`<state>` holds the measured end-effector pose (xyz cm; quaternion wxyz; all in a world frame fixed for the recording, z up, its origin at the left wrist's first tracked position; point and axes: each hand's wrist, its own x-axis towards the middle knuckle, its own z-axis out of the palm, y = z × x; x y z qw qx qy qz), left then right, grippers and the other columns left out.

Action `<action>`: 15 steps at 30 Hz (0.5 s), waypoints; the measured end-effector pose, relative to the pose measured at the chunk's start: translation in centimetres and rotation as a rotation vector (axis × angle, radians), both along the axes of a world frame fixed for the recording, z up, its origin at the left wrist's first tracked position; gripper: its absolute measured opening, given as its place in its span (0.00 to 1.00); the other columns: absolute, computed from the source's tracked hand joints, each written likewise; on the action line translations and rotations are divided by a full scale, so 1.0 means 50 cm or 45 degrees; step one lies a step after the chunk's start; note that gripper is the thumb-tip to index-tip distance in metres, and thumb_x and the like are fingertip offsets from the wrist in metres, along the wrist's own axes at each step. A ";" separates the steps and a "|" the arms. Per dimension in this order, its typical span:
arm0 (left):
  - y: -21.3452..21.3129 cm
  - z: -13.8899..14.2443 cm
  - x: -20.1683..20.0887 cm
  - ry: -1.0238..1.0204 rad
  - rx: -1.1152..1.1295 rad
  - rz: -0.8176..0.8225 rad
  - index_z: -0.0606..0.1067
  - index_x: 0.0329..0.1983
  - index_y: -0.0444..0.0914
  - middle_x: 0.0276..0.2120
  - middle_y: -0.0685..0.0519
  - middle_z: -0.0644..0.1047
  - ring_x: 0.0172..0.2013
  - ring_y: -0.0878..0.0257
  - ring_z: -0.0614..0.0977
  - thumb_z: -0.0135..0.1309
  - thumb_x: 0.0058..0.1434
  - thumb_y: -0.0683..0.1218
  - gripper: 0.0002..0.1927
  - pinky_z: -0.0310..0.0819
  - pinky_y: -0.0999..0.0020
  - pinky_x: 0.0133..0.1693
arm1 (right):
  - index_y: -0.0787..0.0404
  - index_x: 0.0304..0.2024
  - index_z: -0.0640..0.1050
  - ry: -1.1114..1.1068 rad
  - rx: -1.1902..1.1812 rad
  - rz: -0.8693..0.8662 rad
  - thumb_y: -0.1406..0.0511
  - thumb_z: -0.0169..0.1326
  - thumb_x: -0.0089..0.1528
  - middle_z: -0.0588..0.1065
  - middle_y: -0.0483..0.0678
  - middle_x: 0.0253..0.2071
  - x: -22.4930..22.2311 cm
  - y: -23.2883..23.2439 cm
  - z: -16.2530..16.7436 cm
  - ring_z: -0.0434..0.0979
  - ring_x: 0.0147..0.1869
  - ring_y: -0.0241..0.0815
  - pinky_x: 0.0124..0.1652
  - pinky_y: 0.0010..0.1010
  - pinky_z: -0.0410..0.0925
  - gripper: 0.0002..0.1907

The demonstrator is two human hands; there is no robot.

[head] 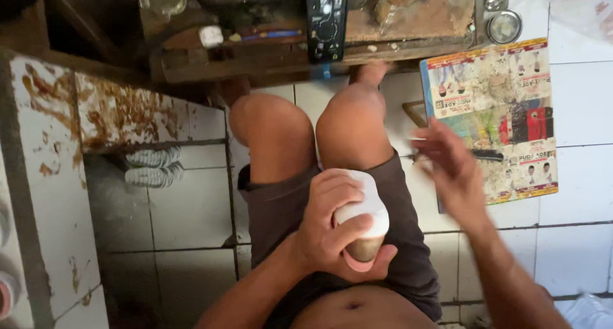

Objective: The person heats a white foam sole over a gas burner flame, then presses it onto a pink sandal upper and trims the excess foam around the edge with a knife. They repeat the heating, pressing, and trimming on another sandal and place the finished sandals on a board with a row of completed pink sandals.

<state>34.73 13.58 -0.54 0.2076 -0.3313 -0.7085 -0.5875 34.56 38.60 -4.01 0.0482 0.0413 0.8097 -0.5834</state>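
Our left hand (332,230) wraps tight around a white-wrapped cylinder (364,217), steadying it on our lap; our right hand (450,172), blurred and spread, hovers over a printed sheet (504,99) on the floor.

The floor (575,252) is laid with white square tiles and dark grout lines. A colourful printed sheet (495,121), worn and stained, lies flat on the tiles toward the right, with a dark slim tool (488,155) lying across its lower left part. Toward the left a pair of pale ribbed pieces (153,166) lies side by side on the floor, next to a rust-stained tiled wall. Along the far edge stands a low wooden bench (408,22), carrying a black remote control (326,19), a blue pen (278,33) and a round metal lid (504,27).
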 end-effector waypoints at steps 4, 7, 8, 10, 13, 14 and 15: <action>0.037 -0.026 0.014 0.097 0.129 0.212 0.56 0.56 0.42 0.57 0.33 0.64 0.58 0.36 0.70 0.67 0.58 0.57 0.36 0.63 0.33 0.62 | 0.60 0.72 0.64 -0.280 1.089 -0.078 0.61 0.66 0.60 0.74 0.63 0.48 0.027 0.182 -0.160 0.75 0.51 0.64 0.47 0.52 0.70 0.41; 0.044 -0.016 0.025 0.073 0.101 0.158 0.55 0.59 0.42 0.57 0.33 0.63 0.57 0.35 0.70 0.69 0.61 0.59 0.39 0.65 0.34 0.61 | 0.60 0.70 0.67 -0.386 1.196 -0.025 0.62 0.67 0.57 0.73 0.67 0.46 0.070 0.261 -0.224 0.75 0.47 0.67 0.43 0.53 0.70 0.40; 0.041 -0.009 0.028 0.065 0.016 0.121 0.58 0.58 0.43 0.55 0.36 0.64 0.55 0.39 0.71 0.71 0.58 0.58 0.38 0.67 0.38 0.59 | 0.59 0.70 0.69 -0.282 1.102 -0.039 0.65 0.64 0.57 0.74 0.64 0.45 0.075 0.267 -0.228 0.76 0.47 0.63 0.45 0.50 0.70 0.38; 0.025 0.006 0.033 0.033 -0.162 0.054 0.64 0.57 0.45 0.50 0.43 0.68 0.50 0.46 0.73 0.75 0.52 0.57 0.37 0.71 0.46 0.55 | 0.62 0.66 0.72 -0.282 0.722 -0.138 0.68 0.60 0.58 0.76 0.59 0.42 0.078 0.270 -0.231 0.77 0.44 0.52 0.42 0.42 0.71 0.32; -0.009 0.009 0.030 -0.633 0.118 -0.099 0.66 0.63 0.43 0.51 0.44 0.70 0.49 0.56 0.77 0.68 0.57 0.48 0.33 0.74 0.61 0.51 | 0.63 0.64 0.75 -0.558 0.049 -0.479 0.64 0.57 0.62 0.76 0.57 0.37 0.057 0.225 -0.184 0.69 0.31 0.43 0.31 0.34 0.63 0.27; -0.018 -0.001 0.020 -1.040 0.394 -0.184 0.67 0.64 0.41 0.46 0.43 0.70 0.41 0.57 0.74 0.63 0.56 0.46 0.32 0.69 0.63 0.43 | 0.63 0.63 0.76 -0.564 -0.161 -0.511 0.63 0.57 0.63 0.76 0.56 0.36 0.044 0.201 -0.153 0.66 0.27 0.40 0.27 0.32 0.60 0.26; -0.024 -0.014 0.006 -1.448 0.680 -0.271 0.67 0.64 0.38 0.41 0.42 0.70 0.33 0.57 0.71 0.59 0.55 0.43 0.32 0.65 0.65 0.35 | 0.64 0.62 0.77 -0.562 -0.362 -0.499 0.61 0.56 0.65 0.76 0.55 0.34 0.033 0.175 -0.117 0.64 0.22 0.37 0.23 0.29 0.58 0.24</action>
